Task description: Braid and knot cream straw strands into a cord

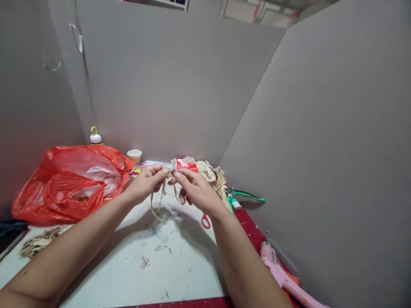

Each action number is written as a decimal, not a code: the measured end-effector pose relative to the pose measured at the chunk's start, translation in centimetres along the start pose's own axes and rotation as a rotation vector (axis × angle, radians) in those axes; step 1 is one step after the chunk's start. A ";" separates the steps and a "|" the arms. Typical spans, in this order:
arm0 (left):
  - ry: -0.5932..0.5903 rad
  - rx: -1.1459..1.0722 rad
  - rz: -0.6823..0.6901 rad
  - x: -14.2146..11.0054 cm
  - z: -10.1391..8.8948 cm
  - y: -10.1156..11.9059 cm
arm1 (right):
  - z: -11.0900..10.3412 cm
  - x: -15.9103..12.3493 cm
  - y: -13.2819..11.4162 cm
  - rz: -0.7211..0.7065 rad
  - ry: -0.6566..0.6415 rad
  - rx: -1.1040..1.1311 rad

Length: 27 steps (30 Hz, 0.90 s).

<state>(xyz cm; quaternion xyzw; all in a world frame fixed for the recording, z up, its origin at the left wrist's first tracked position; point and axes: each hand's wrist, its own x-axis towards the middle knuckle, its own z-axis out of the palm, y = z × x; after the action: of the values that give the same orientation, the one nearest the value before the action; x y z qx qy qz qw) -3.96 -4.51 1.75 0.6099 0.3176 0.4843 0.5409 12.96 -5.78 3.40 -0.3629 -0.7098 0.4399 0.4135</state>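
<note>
Above the white table top (154, 265), my left hand (148, 183) pinches thin straw-coloured dried plant strips (153, 206) between thumb and fingertips. My right hand (196, 189) meets it from the other side, thumb and forefinger closed on the same strips, with its other fingers curled. The two pinches are almost touching. Loose ends of the strips dangle below the hands, and a small part sticks up between the fingertips. How the strips are joined there is too small to make out.
A red plastic bag (64, 184) fills the left side, near a paper cup (134, 155) and a yellow-looped bottle (95, 137). Behind my hands lies a red packet (187, 165). To the right are woven straw pieces (205, 170), a red scissor handle (206, 221), green-handled pliers (248, 195) and a pink tool (285, 278).
</note>
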 end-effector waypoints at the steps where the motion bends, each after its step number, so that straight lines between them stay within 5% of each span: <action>1: -0.010 0.030 0.005 -0.1 0.2 -0.1 | 0.1 0.2 0.3 0.004 -0.053 0.017; 5: -0.092 0.126 -0.023 -0.2 0.4 -0.5 | -0.1 0.4 1.0 -0.010 -0.123 -0.028; 12: -0.124 0.235 -0.042 -0.3 0.6 -0.4 | -1.6 0.3 1.7 0.190 -0.394 0.183; 18: -0.132 0.302 0.010 -0.3 -0.2 0.5 | -0.3 0.9 2.5 0.196 -0.234 0.353; 27: -0.136 0.339 -0.140 -0.8 -0.1 2.2 | 0.6 1.6 3.4 0.008 0.062 0.001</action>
<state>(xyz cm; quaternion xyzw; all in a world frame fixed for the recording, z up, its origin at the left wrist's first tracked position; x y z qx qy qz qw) -4.60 -5.69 3.63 0.7003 0.3988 0.3427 0.4828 12.27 -3.35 0.48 -0.3791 -0.6948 0.4306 0.4338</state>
